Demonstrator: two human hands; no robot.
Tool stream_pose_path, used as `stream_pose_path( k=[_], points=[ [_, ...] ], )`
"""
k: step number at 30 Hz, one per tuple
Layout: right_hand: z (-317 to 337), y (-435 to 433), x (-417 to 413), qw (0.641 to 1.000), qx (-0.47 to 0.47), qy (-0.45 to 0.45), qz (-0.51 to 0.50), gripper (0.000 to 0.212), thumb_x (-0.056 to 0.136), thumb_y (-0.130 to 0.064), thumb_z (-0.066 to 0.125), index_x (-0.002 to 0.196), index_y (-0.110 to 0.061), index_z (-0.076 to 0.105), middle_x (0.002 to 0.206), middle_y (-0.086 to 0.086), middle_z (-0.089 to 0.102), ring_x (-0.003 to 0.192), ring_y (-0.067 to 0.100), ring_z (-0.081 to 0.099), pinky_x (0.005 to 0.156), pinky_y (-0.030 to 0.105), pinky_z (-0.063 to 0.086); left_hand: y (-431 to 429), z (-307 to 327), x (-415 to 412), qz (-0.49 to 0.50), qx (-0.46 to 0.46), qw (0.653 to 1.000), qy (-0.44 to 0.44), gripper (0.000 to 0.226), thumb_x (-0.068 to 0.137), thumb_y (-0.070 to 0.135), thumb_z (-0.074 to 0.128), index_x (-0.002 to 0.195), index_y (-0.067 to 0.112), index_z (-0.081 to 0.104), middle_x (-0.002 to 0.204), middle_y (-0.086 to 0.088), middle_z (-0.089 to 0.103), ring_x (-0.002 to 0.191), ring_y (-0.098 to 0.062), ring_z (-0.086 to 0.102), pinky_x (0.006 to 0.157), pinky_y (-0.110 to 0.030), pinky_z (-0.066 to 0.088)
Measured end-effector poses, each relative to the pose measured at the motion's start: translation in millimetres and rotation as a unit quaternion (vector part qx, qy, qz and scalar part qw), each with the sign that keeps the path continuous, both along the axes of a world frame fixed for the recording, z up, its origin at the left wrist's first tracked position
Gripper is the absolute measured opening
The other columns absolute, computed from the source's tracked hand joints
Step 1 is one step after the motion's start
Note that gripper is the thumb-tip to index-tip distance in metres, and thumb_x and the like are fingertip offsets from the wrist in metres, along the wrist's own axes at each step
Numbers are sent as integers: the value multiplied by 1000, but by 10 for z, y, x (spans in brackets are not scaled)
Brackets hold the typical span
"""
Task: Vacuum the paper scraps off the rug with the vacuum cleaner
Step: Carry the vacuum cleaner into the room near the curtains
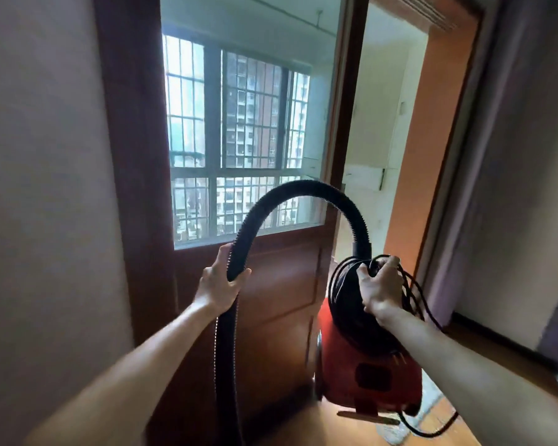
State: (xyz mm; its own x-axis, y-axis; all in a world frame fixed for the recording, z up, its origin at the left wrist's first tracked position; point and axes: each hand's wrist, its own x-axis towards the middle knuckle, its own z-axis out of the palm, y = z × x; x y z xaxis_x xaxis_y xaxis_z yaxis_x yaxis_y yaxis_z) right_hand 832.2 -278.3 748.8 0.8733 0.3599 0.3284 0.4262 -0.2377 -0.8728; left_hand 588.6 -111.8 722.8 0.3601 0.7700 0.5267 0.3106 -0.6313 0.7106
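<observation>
Red plastic canister vacuum cleaner [368, 358] hangs above the wooden floor [319, 426], before the brown glazed door [271, 284]. I note my right hand [380, 284] curled round the coiled black power cord [340, 284] at its top. My left hand [219, 284] grips the black ribbed hose [290, 191], which arches between both hands.

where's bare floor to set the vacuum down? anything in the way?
Bare wood floor between the door's foot and the vacuum; another strip between the right forearm and the wall's baseboard. Crowded under the vacuum: the cord's loose loop hangs over a pale rug. Left hand holds the hose, right hand the cord coil.
</observation>
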Motion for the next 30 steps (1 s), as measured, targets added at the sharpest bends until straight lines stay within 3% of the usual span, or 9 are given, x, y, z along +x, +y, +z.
stream_pose_path(
  k=[3, 8, 12, 15, 20, 26, 30],
  points=[
    [64, -231, 312, 999, 10, -1, -35, 29, 92, -26, 60, 102, -14, 35, 77, 3, 47, 56, 33, 58, 41, 41, 51, -104, 51, 418, -38, 4, 999, -5, 53, 88, 27, 72, 134, 26, 44, 89, 3, 67, 70, -13, 65, 61, -25, 49],
    [70, -543, 778, 996, 15, -2, -85, 31, 89, -29, 62, 101, -14, 37, 89, 10, 54, 64, 36, 62, 43, 41, 53, -228, 144, 1102, -85, 15, 996, -12, 48, 89, 23, 70, 130, 19, 45, 85, 3, 65, 66, -6, 61, 53, -18, 42],
    [43, -706, 1199, 993, 33, 19, -110, 32, 90, -30, 60, 102, -12, 37, 98, 19, 57, 54, 29, 56, 31, 24, 39, -246, 191, 1638, -140, 16, 990, -13, 51, 89, 20, 69, 134, 23, 43, 91, -2, 68, 67, -16, 65, 57, -27, 50],
    [5, -771, 1498, 988, 48, 18, -144, 31, 89, -30, 60, 99, -12, 38, 100, 18, 56, 57, 31, 58, 32, 26, 42, -181, 208, 2065, -173, 22, 985, -8, 56, 89, 18, 69, 137, 25, 42, 95, -4, 69, 68, -19, 66, 63, -35, 56],
    [-60, -785, 1942, 980, 38, 14, -193, 31, 90, -26, 61, 103, -9, 39, 103, 17, 55, 60, 31, 61, 27, 20, 35, 9, 150, 2781, -214, 18, 977, 0, 55, 91, 21, 67, 138, 23, 41, 97, -8, 68, 73, -24, 65, 67, -36, 54],
    [-79, -706, 2555, 967, 30, 23, -251, 31, 92, -26, 61, 105, -8, 40, 98, 16, 56, 49, 26, 56, 26, 18, 32, 277, 101, 3659, -250, 25, 968, 27, 56, 90, 25, 68, 138, 22, 40, 99, -12, 71, 74, -29, 67, 71, -45, 58],
    [-61, -634, 2912, 958, 28, 14, -284, 29, 91, -27, 62, 101, -10, 41, 96, 17, 60, 48, 28, 57, 29, 22, 37, 405, 128, 4171, -283, 31, 958, 22, 55, 91, 20, 67, 139, 18, 41, 91, -5, 66, 60, -13, 59, 54, -26, 47]
  ],
)
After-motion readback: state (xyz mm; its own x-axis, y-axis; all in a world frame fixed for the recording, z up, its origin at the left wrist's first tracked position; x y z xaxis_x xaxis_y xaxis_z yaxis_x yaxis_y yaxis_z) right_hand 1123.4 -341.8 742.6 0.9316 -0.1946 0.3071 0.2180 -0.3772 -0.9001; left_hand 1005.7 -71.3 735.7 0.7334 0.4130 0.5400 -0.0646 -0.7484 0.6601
